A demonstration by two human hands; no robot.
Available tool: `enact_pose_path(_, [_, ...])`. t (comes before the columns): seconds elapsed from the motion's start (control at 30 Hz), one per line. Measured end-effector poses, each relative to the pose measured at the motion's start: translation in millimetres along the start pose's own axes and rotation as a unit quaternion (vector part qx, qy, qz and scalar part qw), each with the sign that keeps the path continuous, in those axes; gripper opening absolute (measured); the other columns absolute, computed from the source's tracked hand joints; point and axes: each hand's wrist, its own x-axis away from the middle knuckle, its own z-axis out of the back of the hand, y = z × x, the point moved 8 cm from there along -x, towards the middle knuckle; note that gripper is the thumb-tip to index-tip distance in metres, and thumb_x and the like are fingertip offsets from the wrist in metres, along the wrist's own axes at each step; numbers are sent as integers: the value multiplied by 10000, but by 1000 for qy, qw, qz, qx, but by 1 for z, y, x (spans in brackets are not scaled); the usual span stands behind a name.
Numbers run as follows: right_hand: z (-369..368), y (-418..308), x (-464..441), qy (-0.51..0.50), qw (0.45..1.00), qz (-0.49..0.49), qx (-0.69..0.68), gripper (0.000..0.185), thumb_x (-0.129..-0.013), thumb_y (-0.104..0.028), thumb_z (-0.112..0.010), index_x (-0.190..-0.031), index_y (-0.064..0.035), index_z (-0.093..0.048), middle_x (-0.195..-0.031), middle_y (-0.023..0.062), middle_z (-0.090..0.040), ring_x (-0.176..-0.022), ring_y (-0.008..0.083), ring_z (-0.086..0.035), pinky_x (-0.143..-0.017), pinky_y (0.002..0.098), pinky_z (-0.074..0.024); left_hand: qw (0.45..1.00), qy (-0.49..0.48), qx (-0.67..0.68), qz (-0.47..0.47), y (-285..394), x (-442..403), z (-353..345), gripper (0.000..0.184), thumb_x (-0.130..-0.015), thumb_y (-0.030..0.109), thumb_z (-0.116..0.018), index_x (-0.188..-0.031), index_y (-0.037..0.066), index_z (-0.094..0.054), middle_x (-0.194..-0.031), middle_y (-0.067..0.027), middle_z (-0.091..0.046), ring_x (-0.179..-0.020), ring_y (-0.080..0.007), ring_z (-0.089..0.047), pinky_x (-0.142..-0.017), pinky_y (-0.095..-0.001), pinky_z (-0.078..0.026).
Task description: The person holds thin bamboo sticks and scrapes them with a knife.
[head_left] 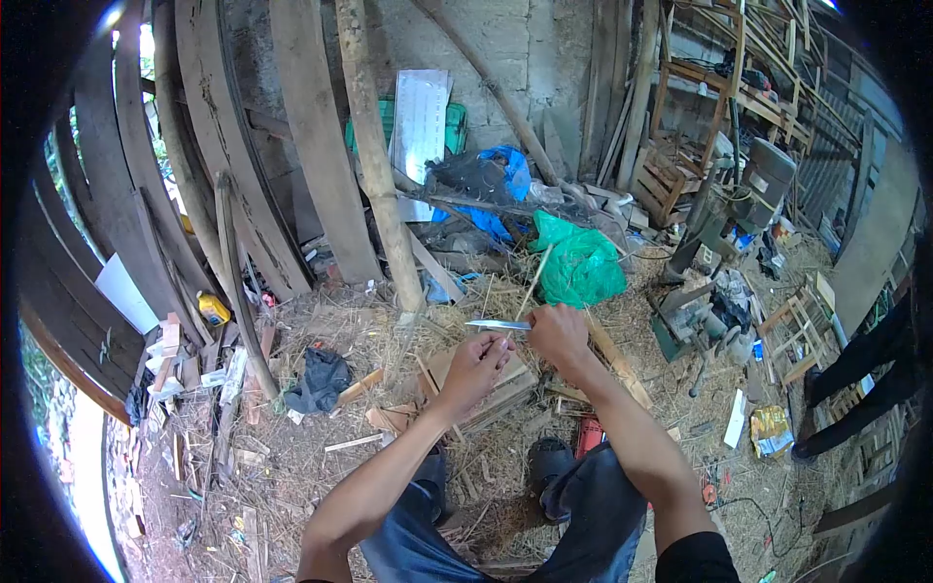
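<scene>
My right hand (559, 335) is wrapped round the handle of a knife, and the knife's blade (498, 324) points left. Just below the blade is my left hand (474, 364), its fingers pinched together near the chest-side of the blade; what they hold, if anything, is too small to tell. A thin pale stick (535, 280) rises behind my right hand; whether it touches a hand is unclear. Beneath both hands lies a wooden block (501, 394) on the littered ground.
A green plastic bag (580, 264) lies ahead, beside a leaning pole (379, 175). A machine (695, 291) stands to the right, with another person's dark-clad legs (865, 364) beyond. A black plastic bag (319, 381) and a yellow container (213, 309) are at left.
</scene>
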Motion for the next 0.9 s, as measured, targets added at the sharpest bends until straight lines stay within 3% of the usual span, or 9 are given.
enact_pose_path(0.2, [5,63,-11,-13,990,-141,22,210,-768,-190,-545,-746,-18,-664,-806,226,-648,-736,375,-648,-663,449,-523,997,16,-67,-30,0,4,5,183,-944,201,-490,-958,32,-559,-685,39,-466,-545,-17,-370,-456,-173,-289])
enact_pose_path(0.37, [1,53,-1,-21,988,-149,38,227,-786,-200,-538,-789,-10,-661,-832,212,-656,-763,368,-653,-689,451,-527,987,22,-141,-74,-12,-2,12,209,-922,205,-522,-949,5,-575,-774,-22,-597,-649,-69,-497,-560,-237,-411])
enact_pose_path(0.43, [-9,23,4,-81,994,-73,22,222,-789,-208,-542,-778,-19,-657,-823,215,-655,-747,369,-653,-682,450,-529,976,59,-185,-96,-2,0,17,233,-913,205,-530,-966,-17,-574,-856,-83,-650,-761,-138,-590,-669,-289,-461])
enact_pose_path(0.53, [-19,-17,14,-46,998,26,29,223,-784,-208,-545,-721,-21,-649,-787,225,-649,-722,376,-650,-676,450,-529,959,100,-244,-107,11,4,14,235,-914,202,-524,-969,-20,-576,-901,-120,-664,-849,-190,-632,-722,-307,-472])
enact_pose_path(0.63, [-8,8,-2,-9,1000,-28,-2,222,-766,-186,-540,-673,-10,-639,-760,239,-641,-701,384,-646,-654,454,-527,947,110,-279,-111,22,10,11,177,-908,136,-502,-951,-15,-586,-905,-134,-665,-833,-214,-648,-724,-312,-483])
enact_pose_path(0.67, [-2,20,-6,18,998,-56,-6,215,-758,-173,-536,-672,-5,-641,-758,241,-640,-700,385,-645,-650,455,-526,947,110,-282,-110,19,10,14,177,-908,136,-502,-951,-15,-586,-905,-134,-665,-833,-214,-648,-724,-312,-483])
enact_pose_path(0.7, [-1,27,-7,-25,994,-102,-12,209,-754,-165,-533,-697,-4,-654,-770,240,-642,-712,392,-646,-659,450,-529,948,103,-278,-119,18,8,14,193,-913,160,-508,-961,-12,-582,-903,-128,-665,-856,-208,-644,-734,-310,-478])
enact_pose_path(0.8, [4,52,-9,34,990,-135,23,207,-753,-163,-532,-736,-8,-670,-803,231,-650,-746,390,-649,-681,443,-531,955,87,-261,-114,14,8,13,210,-918,181,-515,-968,-14,-577,-904,-122,-665,-880,-196,-639,-752,-309,-473])
enact_pose_path(0.9, [4,75,-9,14,984,-170,46,200,-754,-158,-536,-754,-14,-675,-837,228,-654,-777,386,-650,-691,439,-532,959,75,-252,-104,13,8,15,213,-917,175,-515,-970,-23,-576,-906,-120,-664,-879,-180,-633,-765,-308,-472])
